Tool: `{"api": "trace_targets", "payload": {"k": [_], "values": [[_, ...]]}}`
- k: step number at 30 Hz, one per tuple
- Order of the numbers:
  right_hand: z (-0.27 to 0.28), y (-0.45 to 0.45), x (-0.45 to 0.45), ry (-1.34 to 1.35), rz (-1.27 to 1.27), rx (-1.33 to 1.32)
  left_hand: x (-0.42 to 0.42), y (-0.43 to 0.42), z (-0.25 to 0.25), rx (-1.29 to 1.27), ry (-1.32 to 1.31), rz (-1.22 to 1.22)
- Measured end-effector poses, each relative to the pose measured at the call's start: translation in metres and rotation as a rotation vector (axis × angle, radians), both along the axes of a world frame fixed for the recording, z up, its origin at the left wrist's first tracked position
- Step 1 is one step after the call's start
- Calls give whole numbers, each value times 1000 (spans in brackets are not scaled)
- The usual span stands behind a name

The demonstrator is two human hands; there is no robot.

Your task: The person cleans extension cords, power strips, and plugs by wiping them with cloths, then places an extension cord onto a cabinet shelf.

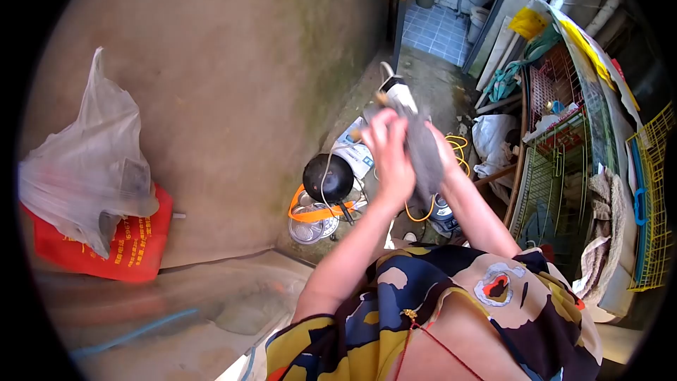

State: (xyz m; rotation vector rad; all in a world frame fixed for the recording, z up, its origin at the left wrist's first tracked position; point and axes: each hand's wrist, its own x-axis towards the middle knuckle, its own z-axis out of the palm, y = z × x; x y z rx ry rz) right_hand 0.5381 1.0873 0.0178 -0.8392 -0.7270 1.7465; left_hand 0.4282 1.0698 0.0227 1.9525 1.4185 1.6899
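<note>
evidently our left hand (390,159) and right hand (443,152) clasp the grey cloth (423,159) between them, toward two o'clock, probably paired because it looks limp; a white object (402,94) adjoins its eleven-o'clock end.

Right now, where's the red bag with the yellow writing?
In the head view, the red bag is at the far left, against the brown wall, partly covered by the whitish plastic bag.
</note>
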Motion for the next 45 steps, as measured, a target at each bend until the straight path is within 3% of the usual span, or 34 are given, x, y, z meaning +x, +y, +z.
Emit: {"api": "trace_targets", "payload": {"k": [1,2,3,5,7,9,11,13,15,17,18,19,21,23,25,28,32,35,37,38,39,41,43,45], "values": [[2,-10,-13,-97,-70,-14,-6,17,8,-5,-12,46],[11,-23,-21,31,-77,-21,-16,40,6,37,-12,71],[0,-21,-18,-19,-89,-53,-25,58,6,37,-41,116],[15,-25,-15,118,71,-42,-42,99,-29,56,-151,212],[18,-24,-11,119,85,14,-56,103,-46,-309,-1227,-318],[50,-29,-13,50,204,156,-69,83,-38,-453,-1284,-379],[49,-28,-11,-1,168,137,-78,70,-40,-316,-1382,-588],[33,-21,-1,94,265,88,-83,60,-23,-269,-1259,-537],[31,-23,-12,21,214,55,-88,54,-4,-221,-1137,-483],[19,-22,-19,-113,175,88,-88,61,9,-231,-789,-368],[17,-22,-21,-166,172,115,-88,68,11,-329,-986,-465],[11,-22,-24,-166,175,111,-77,63,9,-105,-344,-40],[-4,-12,-27,-290,50,179,-62,34,9,20,278,41],[3,-9,-32,-343,-81,254,-44,-3,4,-28,144,-87],[-8,2,-16,-128,-14,266,-28,-48,-2,-31,137,-188],[-7,-3,-17,-236,7,294,-33,-36,-9,-56,99,-154],[-5,-24,-40,-449,-54,358,-69,42,0,-57,-19,87],[2,-28,-46,-444,-46,311,-69,52,0,-80,-228,-8],[-1,-18,-43,-381,-89,293,-56,35,-17,-44,-182,-16],[-2,-13,-38,-464,-122,306,-42,12,-14,-194,-487,-174],[-1,-9,-32,-396,-123,344,-37,-6,-23,-51,-85,-79],[0,-5,-26,-367,-100,328,-29,-33,-25,-117,-18,-138],[-19,-3,-24,-803,-167,599,-32,-14,-36,-127,-255,-146],[-13,-22,-39,-994,-179,605,-46,27,-44,-148,-428,-42]]}}
